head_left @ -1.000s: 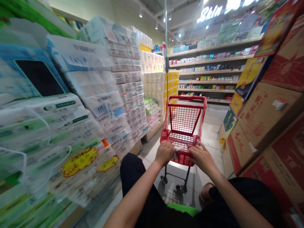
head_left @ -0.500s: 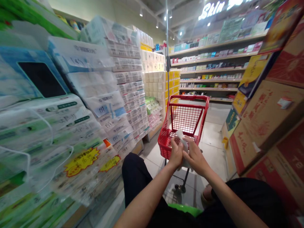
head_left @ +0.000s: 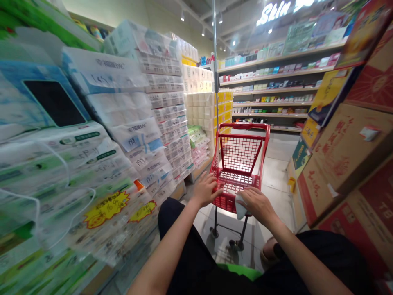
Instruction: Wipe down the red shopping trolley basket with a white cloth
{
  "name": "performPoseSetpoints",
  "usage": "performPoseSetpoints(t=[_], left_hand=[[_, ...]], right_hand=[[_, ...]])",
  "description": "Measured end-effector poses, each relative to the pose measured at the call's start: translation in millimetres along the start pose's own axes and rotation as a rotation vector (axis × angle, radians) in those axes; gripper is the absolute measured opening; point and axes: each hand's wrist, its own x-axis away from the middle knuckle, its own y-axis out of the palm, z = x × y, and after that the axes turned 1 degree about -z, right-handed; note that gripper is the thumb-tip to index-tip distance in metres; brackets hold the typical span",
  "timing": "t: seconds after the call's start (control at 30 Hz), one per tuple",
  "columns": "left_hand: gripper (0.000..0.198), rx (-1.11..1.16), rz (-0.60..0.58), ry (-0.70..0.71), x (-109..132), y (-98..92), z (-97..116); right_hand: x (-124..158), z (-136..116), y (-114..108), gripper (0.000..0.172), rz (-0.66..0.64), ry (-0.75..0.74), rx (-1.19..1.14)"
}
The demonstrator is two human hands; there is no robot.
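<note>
A small red shopping cart with a grid basket stands in front of my knees. My left hand is at the near left corner of its basket, fingers curved over the rim and thumb toward the front. In my right hand is a crumpled white tissue, pressed against the near right edge of the basket. The tissue hangs partly below that rim. My right fingers bend over it and hide part of it. The basket floor shows through the grid with nothing large lying on it.
Tall stacks of packaged tissue paper line the left side. A phone with a dark screen leans there, near a white cable. Cardboard boxes rise on the right. Product shelves stand at the back, beyond pale floor tiles.
My hands have parted from each other. The left went to the basket's left corner, the right lowered rightward with the tissue onto the near rim. The cart's near end has turned slightly rightward.
</note>
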Motion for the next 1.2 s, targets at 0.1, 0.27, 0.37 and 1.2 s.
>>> performPoseSetpoints(t=[0.1, 0.27, 0.37, 1.2], left_hand=[[0.025, -0.112, -0.080, 0.111, 8, 4.6, -19], [0.024, -0.162, -0.062, 0.145, 3, 23.3, -9], [0.026, -0.152, -0.027, 0.158, -3, 31.5, 3], [0.062, -0.152, -0.049, 0.177, -51, 29.7, -5]], right_hand=[[4, 16, -3, 0.024, -0.002, -0.035, -0.028], [13, 40, -14, 0.024, -0.044, -0.037, 0.001], [18, 48, -19, 0.025, -0.071, -0.012, 0.036], [33, 55, -2, 0.039, 0.080, 0.375, -0.212]])
